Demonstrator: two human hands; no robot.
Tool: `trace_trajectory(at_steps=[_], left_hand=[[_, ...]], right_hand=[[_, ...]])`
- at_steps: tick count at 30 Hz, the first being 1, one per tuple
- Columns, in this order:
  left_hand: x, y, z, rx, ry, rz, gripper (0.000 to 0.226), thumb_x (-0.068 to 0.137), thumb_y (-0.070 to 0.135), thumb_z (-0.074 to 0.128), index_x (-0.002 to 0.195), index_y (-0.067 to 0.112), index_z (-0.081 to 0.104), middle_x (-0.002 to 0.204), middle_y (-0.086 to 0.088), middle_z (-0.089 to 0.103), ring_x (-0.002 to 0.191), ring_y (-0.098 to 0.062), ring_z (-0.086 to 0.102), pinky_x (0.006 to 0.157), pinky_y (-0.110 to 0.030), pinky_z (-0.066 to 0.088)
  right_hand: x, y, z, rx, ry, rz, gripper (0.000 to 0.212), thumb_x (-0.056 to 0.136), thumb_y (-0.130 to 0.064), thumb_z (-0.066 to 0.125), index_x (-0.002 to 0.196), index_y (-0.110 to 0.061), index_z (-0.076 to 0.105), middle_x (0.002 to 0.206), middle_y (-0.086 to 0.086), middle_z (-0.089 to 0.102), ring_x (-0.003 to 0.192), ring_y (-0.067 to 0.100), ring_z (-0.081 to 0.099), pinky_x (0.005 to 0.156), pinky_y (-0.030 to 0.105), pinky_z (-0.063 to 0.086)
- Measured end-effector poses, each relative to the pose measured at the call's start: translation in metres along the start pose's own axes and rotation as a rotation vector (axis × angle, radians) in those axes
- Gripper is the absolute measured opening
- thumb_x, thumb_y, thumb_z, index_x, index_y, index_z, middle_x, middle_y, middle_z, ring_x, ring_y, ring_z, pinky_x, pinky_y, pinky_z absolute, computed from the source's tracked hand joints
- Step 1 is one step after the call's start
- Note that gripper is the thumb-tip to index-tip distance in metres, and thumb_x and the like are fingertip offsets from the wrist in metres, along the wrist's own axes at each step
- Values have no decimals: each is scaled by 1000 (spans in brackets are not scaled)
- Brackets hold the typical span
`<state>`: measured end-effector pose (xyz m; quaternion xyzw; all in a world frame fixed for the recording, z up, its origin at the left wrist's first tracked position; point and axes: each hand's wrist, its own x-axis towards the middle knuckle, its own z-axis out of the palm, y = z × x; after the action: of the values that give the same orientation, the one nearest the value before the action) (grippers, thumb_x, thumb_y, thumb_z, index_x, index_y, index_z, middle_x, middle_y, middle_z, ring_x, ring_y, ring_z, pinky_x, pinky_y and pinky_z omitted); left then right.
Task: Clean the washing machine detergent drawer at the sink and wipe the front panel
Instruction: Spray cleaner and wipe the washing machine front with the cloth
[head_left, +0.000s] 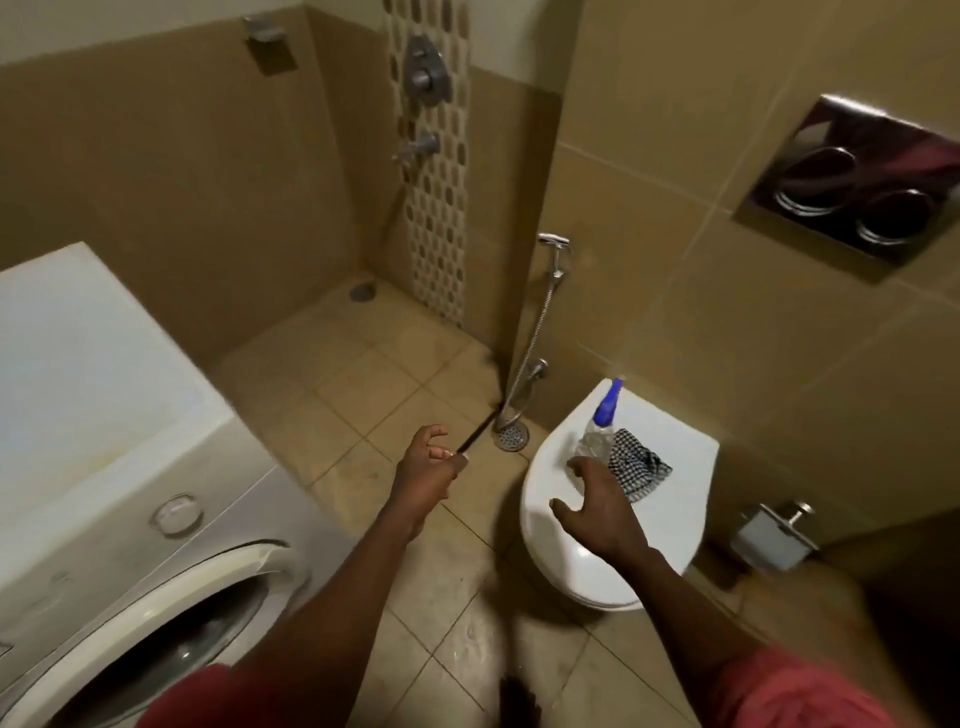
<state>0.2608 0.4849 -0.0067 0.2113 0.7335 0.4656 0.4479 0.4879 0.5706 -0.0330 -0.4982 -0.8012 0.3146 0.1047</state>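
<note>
- Tiled bathroom floor (363, 395), washing machine (130, 519) left.
- Right hand (597, 506), fingers spread and released, reaches the spray bottle (602, 421) and cloth (636, 465) parked on the toilet lid (670, 519).
- Left hand (428, 467) pinches a thin dark tool (475, 436).

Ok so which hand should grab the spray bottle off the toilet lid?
Right hand: open, right beside the clear blue-topped spray bottle. Left hand is farther off, pinching a thin dark stick.

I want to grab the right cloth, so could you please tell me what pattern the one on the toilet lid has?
The cloth is black-and-white checked, seen in the head view.
</note>
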Motion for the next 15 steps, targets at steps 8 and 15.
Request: trace_trajectory(at_steps=[8, 15], left_hand=[[39, 20, 118, 86, -206, 80, 85, 75, 24, 82, 145, 33, 34, 135, -3, 46, 126, -21, 46, 98, -32, 42], [77, 22, 189, 100, -320, 122, 104, 74, 24, 84, 152, 35, 17, 157, -2, 30, 141, -18, 34, 104, -32, 36]], right_hand=[[15, 95, -29, 31, 22, 182, 61, 75, -16, 75, 130, -4, 51, 126, 14, 56, 119, 29, 51, 95, 24, 33], [58, 153, -33, 52, 43, 268, 62, 78, -12, 74, 134, -2, 49, 136, 15, 53, 126, 30, 49, 100, 24, 34]])
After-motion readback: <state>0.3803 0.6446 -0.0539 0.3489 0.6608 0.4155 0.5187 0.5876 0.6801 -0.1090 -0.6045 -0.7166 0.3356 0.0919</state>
